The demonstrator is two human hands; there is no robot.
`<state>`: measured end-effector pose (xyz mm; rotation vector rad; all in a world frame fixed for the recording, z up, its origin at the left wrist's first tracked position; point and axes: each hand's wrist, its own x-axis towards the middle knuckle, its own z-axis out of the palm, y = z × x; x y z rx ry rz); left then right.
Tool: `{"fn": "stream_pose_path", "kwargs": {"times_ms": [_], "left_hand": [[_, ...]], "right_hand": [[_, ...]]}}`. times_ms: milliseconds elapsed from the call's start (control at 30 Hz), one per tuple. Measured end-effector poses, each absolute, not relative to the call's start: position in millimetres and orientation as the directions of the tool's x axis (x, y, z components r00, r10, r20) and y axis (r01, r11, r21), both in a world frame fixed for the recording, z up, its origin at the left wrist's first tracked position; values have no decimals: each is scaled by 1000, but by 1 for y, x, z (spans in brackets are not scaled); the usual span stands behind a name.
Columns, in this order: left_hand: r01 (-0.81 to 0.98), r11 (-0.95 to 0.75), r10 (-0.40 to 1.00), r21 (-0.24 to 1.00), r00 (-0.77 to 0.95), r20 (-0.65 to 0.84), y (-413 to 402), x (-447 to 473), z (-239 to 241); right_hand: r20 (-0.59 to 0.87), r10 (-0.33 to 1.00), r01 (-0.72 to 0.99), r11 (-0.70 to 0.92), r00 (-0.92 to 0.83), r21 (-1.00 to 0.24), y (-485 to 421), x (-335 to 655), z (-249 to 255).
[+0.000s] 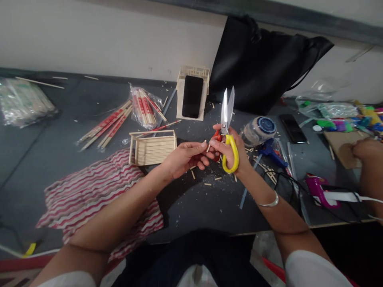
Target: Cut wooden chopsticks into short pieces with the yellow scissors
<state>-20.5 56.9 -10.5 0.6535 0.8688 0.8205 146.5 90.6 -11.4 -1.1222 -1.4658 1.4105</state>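
Observation:
Yellow-handled scissors (230, 153) rest in my right hand (235, 147), their blades pointing up and slightly apart. The thumb and fingers of that hand also pinch a short wooden stick piece (208, 148). My left hand (187, 159) meets it from the left, thumb against forefinger at a small pale stick end; the fingertips partly hide it. A red-handled tool (217, 145) shows behind the right fingers, partly covered. Left of my hands is a small box-shaped frame of sticks (154, 149) with a slatted base. Cut stick pieces (207, 184) lie scattered below my hands.
A striped cloth (98, 191), bundled sticks (106, 125) and a bagged stick bundle (146, 107) lie left. A phone (192, 97) leans on a stick-built stand at the back. Rightward are a jar (259, 130), blue glue gun (273, 152), cables and another person's hand (368, 153).

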Motion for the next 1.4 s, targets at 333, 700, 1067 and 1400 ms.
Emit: {"fn": "stream_pose_path", "kwargs": {"times_ms": [333, 700, 1067, 1400], "left_hand": [[-417, 592, 788, 690, 479, -387, 57, -21, -9], [-454, 584, 792, 673, 501, -350, 58, -22, -10], [-416, 570, 803, 708, 465, -373, 58, -21, -10], [-383, 306, 930, 871, 314, -189, 54, -20, -9]], "right_hand": [[-6, 958, 14, -2, -287, -1000, 87, 144, -11], [85, 965, 59, 102, -247, -993, 82, 140, -13], [139, 962, 145, 176, -235, -974, 83, 141, -15], [102, 974, 59, 116, -200, -991, 85, 142, -16]]}}
